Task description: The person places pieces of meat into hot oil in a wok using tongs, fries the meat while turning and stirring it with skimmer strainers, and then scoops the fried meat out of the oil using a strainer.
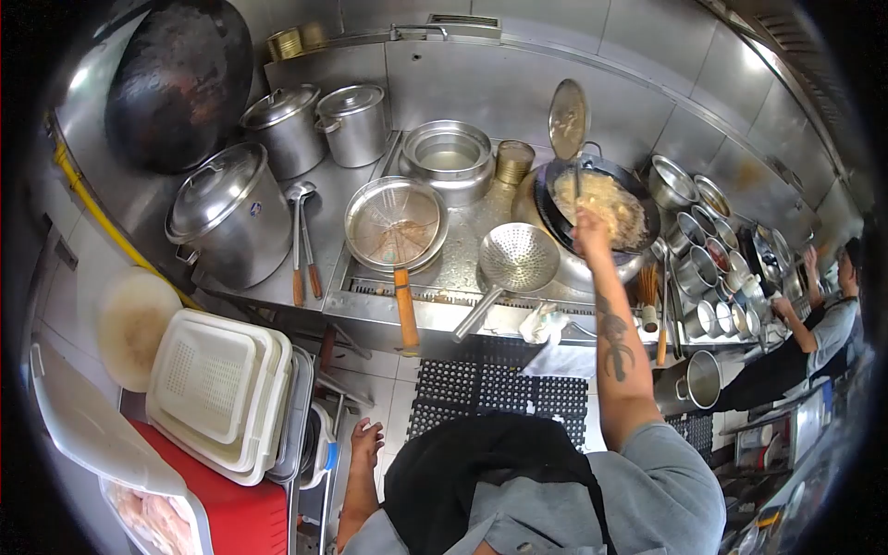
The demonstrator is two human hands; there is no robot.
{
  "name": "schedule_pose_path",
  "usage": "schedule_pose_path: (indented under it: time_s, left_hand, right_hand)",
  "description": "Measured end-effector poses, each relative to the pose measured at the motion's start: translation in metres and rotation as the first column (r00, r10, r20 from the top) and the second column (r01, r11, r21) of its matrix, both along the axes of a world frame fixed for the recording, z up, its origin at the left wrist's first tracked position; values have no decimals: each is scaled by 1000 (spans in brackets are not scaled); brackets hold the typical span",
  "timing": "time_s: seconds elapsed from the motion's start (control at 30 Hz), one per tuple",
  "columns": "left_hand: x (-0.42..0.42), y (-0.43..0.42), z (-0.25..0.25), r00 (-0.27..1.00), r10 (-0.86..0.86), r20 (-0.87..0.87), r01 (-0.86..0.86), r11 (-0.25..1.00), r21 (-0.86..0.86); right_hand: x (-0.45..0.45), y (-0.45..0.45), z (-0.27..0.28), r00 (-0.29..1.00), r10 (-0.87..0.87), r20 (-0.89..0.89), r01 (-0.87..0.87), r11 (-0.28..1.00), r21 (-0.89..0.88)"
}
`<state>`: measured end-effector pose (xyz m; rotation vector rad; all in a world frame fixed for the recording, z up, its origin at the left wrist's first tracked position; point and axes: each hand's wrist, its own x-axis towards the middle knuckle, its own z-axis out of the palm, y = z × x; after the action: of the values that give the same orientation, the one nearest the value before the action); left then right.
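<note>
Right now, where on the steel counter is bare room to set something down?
Bare steel lies between the two wood-handled ladles and the round wire strainer; wet-looking steel between it and the perforated metal ladle. The right end is crowded with metal containers.

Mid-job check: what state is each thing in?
Wok: uncovered, holding food
Ladle: raised above wok
Right hand: closed on ladle
Left hand: empty, fingers curled
Big pot: lidded
Back pots: lidded
Middle pot: uncovered, holding liquid
Mesh strainer: bits inside
Perforated scoop: empty
Baskets: stacked
Cloth: crumpled
</note>
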<state>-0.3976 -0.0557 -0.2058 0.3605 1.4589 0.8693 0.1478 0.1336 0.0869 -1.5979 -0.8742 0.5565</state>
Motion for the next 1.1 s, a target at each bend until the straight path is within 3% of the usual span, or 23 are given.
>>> schedule_pose_path:
  time_s: [0.03,0.07,0.1,0.17,0.2,0.27,0.3,0.37,0.43,0.57,0.67,0.73,0.8,0.87,0.97,1.0,1.1]
  left_hand:
    - [1,1,5,1000,10,0,-10,1000,-3]
    - [4,2,12,1000,0,-7,0,1000,20]
    - [6,2,19,1000,-11,-14,11,999,41]
    - [8,2,27,1000,-7,-19,8,998,58]
    - [8,3,29,1000,-22,-21,24,997,78]
    - [11,7,35,998,-55,-22,57,994,98]
    - [14,11,38,998,-57,17,55,992,111]
    - [23,26,42,994,-88,58,80,989,126]
    - [36,49,51,969,-122,213,80,977,198]
    - [79,109,88,920,-215,328,117,949,294]
    - [111,147,121,872,-325,366,176,906,385]
    - [124,170,128,772,-465,434,219,835,504]
    - [132,182,140,747,-465,476,231,852,470]
    - [147,188,155,746,-361,560,182,919,349]
    - [154,215,131,774,-403,489,202,889,412]
    - [163,206,154,802,-322,503,140,920,366]
    - [167,184,181,779,-353,518,136,902,411]
  right_hand:
    - [1,32,-39,943,-23,332,-28,988,149]
    - [3,63,-77,772,-157,616,-43,954,297]
    - [-15,65,-73,660,-24,751,-65,994,89]
    - [-25,91,-97,706,155,691,11,973,-229]
    - [-31,89,-93,706,158,691,9,973,-232]
    - [-35,68,-66,939,128,320,-46,967,-249]
    - [-36,53,-50,940,111,321,-30,968,-248]
    - [-32,16,-15,993,114,10,-111,979,-172]
    - [-13,-16,8,989,85,-119,-98,989,-113]
    - [52,-75,32,997,-3,-71,-3,997,-81]
    - [79,-117,53,993,-118,8,117,979,-167]
    - [107,-132,48,989,-149,-2,146,972,-186]
    - [128,-143,41,985,-171,-18,165,970,-177]
    - [142,-151,35,961,-216,-172,187,968,-170]
    - [164,-146,24,935,-274,-225,216,943,-251]
    - [169,-144,24,934,-239,-264,173,952,-252]
    - [195,-130,8,890,-248,-383,155,954,-257]
